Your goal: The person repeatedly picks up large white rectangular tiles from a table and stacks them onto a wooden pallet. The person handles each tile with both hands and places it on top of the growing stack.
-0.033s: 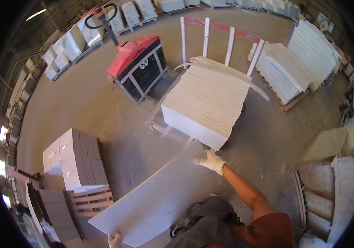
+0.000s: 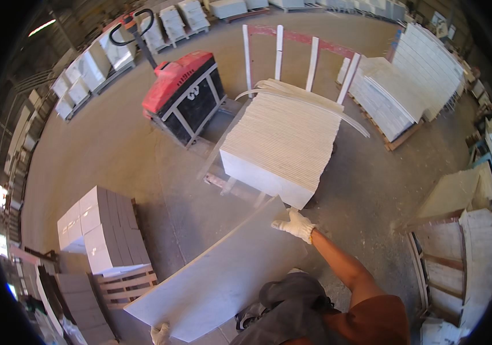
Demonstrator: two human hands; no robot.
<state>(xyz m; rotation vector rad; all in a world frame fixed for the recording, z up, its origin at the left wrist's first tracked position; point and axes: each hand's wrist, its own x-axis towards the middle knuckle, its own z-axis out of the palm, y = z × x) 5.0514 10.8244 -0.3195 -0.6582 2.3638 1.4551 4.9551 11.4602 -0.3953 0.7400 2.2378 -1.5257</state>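
Observation:
I carry a long pale grey slab (image 2: 223, 273) flat in front of me, held at both ends. My right hand (image 2: 295, 223), in a white glove, grips its far right corner. My left hand (image 2: 159, 333), also gloved, holds its near left edge at the bottom of the picture. Just beyond the right hand stands a tall stack of similar pale slabs (image 2: 286, 138) leaning on a red and white rack (image 2: 297, 49).
A red pallet truck (image 2: 182, 95) stands left of the stack. A pallet of wrapped grey blocks (image 2: 105, 230) sits at my left. More slab stacks (image 2: 401, 86) are at the back right, wooden frames (image 2: 458, 259) at the right. The floor is dusty concrete (image 2: 102, 155).

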